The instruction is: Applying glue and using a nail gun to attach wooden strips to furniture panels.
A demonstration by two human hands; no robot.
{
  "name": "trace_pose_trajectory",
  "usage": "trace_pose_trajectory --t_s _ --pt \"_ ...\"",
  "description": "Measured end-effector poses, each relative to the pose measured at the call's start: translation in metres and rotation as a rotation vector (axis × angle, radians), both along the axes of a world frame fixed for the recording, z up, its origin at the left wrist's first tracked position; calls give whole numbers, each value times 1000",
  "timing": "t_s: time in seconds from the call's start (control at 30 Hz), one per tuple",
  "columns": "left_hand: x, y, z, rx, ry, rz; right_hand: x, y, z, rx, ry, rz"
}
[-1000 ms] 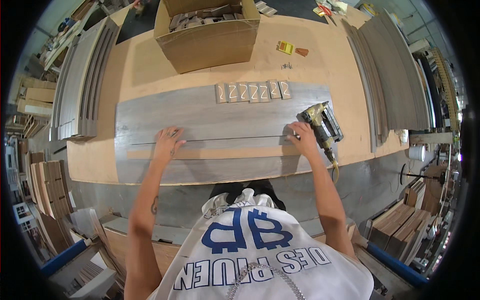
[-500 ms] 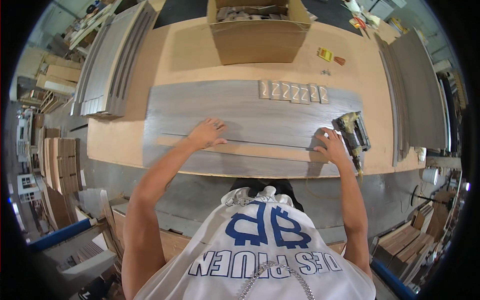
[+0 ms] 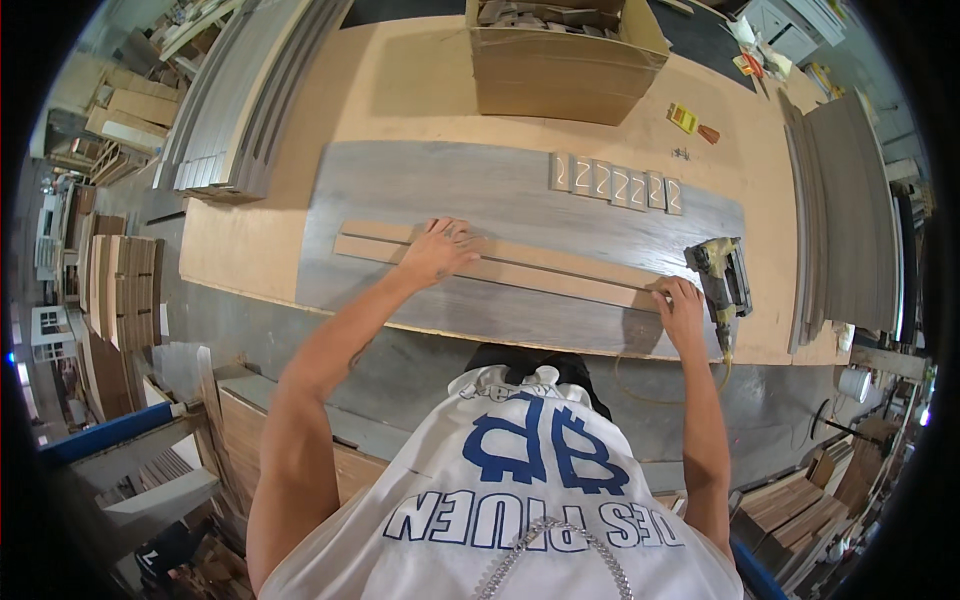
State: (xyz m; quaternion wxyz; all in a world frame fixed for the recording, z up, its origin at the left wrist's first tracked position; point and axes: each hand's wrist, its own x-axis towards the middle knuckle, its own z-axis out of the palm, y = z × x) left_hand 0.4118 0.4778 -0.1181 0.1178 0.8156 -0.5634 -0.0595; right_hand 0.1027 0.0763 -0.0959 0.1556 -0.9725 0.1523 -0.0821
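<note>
- Left hand (image 3: 438, 252) over the strips (image 3: 560, 281), right hand (image 3: 682, 300) at their right end;
- whether fingers clamp, I can't tell;
- best pressed evenly — flat on the board (image 3: 420, 175)

There are two strips (image 3: 540, 276), seven blocks (image 3: 620, 187), one nailer (image 3: 722, 272).

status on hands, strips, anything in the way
Left hand on tan strips, right hand at right end. Strips lie along grey panel. Nail gun beside right hand.
</note>
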Motion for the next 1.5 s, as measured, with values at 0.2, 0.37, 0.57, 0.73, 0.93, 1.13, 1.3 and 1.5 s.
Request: trace_pose_trajectory --t_s 0.2,0.37,0.57,0.73,0.93,1.13,1.3,1.5 --pt "-2 -5 -5 -164 95 157 5 5 -10 32 -65 -104" --pt "-13 5 -8 -226 101 197 -16 1 -4 151 -77 -203" --pt "60 146 -63 -106 -390 991 -50 -2 -38 340 -232 -714" --pt "77 156 -71 -73 -287 938 -41 3 -33 447 -105 -706" --pt "78 170 -81 -220 -135 942 -40 6 -20 409 -64 -763" --pt "84 191 -84 -322 59 1032 -34 7 -23 410 -37 -755" --pt "55 155 -51 -383 165 1113 -33 -3 -18 471 -74 -864" --pt "30 174 -56 -381 112 1222 -22 -23 -16 470 -47 -860"
